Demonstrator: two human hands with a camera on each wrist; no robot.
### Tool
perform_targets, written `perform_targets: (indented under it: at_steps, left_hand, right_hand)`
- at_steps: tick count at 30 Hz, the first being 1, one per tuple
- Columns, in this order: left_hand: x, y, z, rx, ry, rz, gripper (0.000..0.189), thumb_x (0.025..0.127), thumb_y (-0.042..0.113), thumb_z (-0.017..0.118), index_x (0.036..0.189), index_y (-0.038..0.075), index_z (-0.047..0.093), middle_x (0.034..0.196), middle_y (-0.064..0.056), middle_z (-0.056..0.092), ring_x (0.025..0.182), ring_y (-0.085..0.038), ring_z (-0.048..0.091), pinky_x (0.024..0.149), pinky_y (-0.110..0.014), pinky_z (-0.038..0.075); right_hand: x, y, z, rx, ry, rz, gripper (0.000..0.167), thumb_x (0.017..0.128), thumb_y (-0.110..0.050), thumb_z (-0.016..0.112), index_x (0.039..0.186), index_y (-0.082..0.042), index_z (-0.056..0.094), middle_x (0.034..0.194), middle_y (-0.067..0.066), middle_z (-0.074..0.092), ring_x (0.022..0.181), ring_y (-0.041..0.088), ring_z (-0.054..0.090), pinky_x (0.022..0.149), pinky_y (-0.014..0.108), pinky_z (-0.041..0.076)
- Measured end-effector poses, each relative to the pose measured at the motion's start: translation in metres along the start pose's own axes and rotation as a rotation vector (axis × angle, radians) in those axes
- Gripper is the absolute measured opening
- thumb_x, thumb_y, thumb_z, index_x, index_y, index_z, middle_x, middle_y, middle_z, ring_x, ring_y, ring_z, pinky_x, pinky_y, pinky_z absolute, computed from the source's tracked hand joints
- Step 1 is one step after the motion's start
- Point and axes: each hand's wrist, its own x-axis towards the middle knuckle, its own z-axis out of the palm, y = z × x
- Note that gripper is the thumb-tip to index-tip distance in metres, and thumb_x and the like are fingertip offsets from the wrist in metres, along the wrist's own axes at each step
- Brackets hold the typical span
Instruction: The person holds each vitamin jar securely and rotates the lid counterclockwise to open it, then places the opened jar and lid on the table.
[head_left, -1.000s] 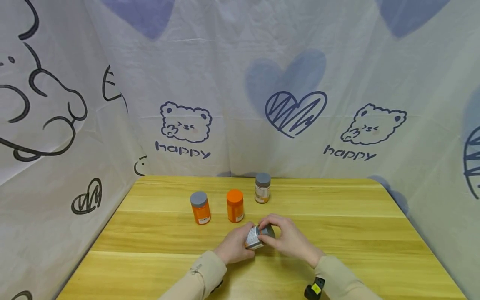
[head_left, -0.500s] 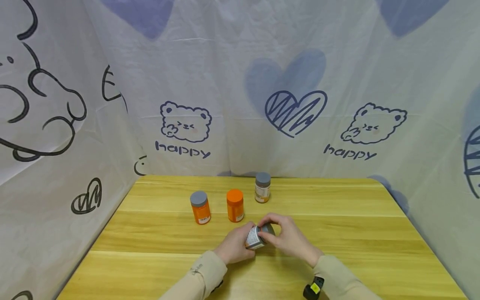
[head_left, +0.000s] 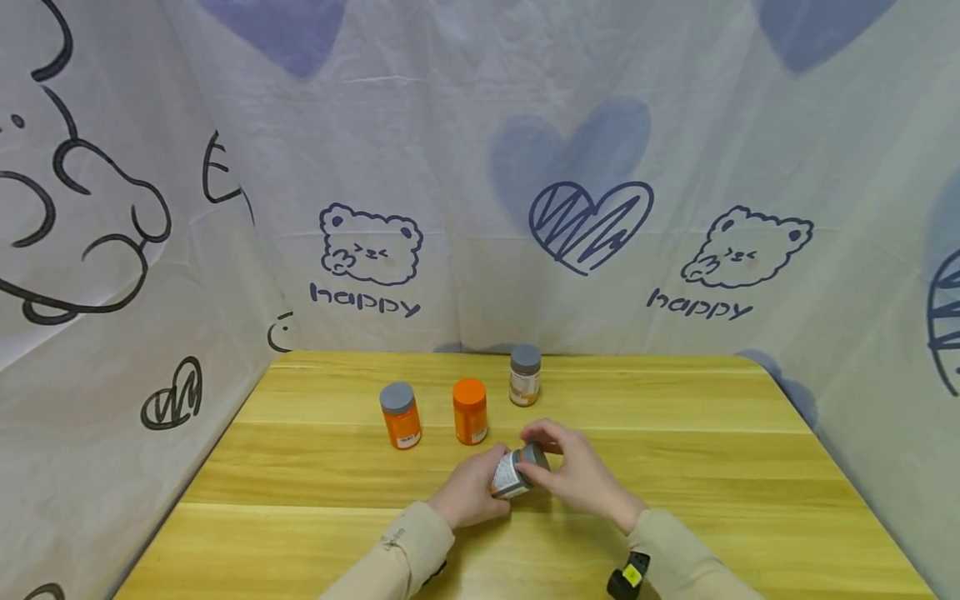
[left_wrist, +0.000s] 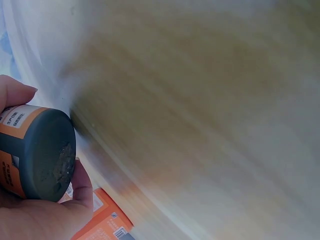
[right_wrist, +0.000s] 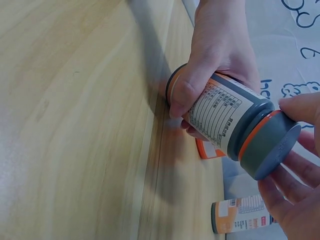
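My left hand (head_left: pixel 471 489) grips a dark grey supplement bottle (head_left: pixel 507 478) round its body, tilted above the table. A white printed label (right_wrist: pixel 217 112) wraps its side in the right wrist view. Thumb and fingers of my right hand (head_left: pixel 585 481) are round the edge of its grey cap (right_wrist: pixel 270 146), where an orange ring shows at the neck. In the left wrist view the bottle's dark base (left_wrist: pixel 50 157) faces the camera. Whether the cap is loose cannot be told.
Behind the hands stand an orange bottle with a grey cap (head_left: pixel 401 417), an orange-capped bottle (head_left: pixel 470 412) and a grey-capped bottle with a pale label (head_left: pixel 525 377). The wooden table (head_left: pixel 300 475) ends at a printed cloth backdrop (head_left: pixel 480 275).
My right hand's index finger has shifted slightly up and away, so more of the cap and orange ring shows. The left hand and the standing bottles stay put.
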Motion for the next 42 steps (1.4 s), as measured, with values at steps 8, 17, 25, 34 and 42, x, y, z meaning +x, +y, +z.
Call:
perform_targets:
  at_steps: [8, 17, 25, 34, 42]
  left_hand:
    - [0.000, -0.001, 0.001, 0.003, 0.010, -0.008, 0.057, 0.070, 0.002, 0.083, 0.118, 0.011, 0.054, 0.104, 0.000, 0.066, 0.088, -0.009, 0.057, 0.082, -0.025, 0.049]
    - [0.000, -0.001, 0.001, 0.006, 0.012, -0.021, 0.057, 0.070, 0.004, 0.084, 0.119, 0.011, 0.055, 0.102, 0.000, 0.066, 0.086, -0.008, 0.057, 0.080, -0.024, 0.049]
    - [0.000, -0.002, 0.002, 0.009, 0.028, -0.006, 0.056, 0.070, 0.004, 0.084, 0.117, 0.010, 0.055, 0.101, 0.000, 0.066, 0.085, -0.008, 0.057, 0.080, -0.024, 0.049]
    - [-0.001, -0.001, 0.002, 0.007, 0.028, -0.012, 0.057, 0.070, 0.004, 0.084, 0.118, 0.010, 0.054, 0.102, -0.001, 0.066, 0.086, -0.009, 0.058, 0.081, -0.025, 0.050]
    - [-0.001, -0.002, 0.003, 0.013, 0.033, -0.002, 0.057, 0.070, 0.004, 0.084, 0.119, 0.010, 0.054, 0.102, -0.001, 0.067, 0.086, -0.010, 0.059, 0.081, -0.025, 0.050]
  right_hand:
    - [-0.002, 0.004, -0.002, 0.042, -0.044, 0.037, 0.036, 0.090, -0.020, 0.075, 0.121, -0.010, 0.060, 0.119, 0.011, 0.069, 0.107, 0.026, 0.068, 0.094, 0.040, 0.056]
    - [-0.006, 0.007, -0.004, 0.061, -0.093, 0.079, 0.043, 0.090, -0.023, 0.075, 0.126, -0.007, 0.058, 0.122, 0.013, 0.066, 0.106, 0.026, 0.067, 0.091, 0.037, 0.057]
    - [-0.008, 0.008, -0.008, 0.050, -0.142, 0.097, 0.048, 0.090, -0.025, 0.075, 0.131, -0.007, 0.057, 0.126, 0.013, 0.065, 0.109, 0.027, 0.066, 0.092, 0.038, 0.056]
    - [-0.007, 0.011, -0.011, 0.068, -0.186, 0.127, 0.051, 0.090, -0.023, 0.076, 0.133, -0.005, 0.056, 0.124, 0.016, 0.064, 0.107, 0.027, 0.065, 0.086, 0.033, 0.058]
    - [-0.009, 0.014, -0.011, 0.074, -0.202, 0.133, 0.052, 0.089, -0.020, 0.077, 0.135, -0.006, 0.054, 0.123, 0.017, 0.064, 0.106, 0.027, 0.065, 0.086, 0.034, 0.059]
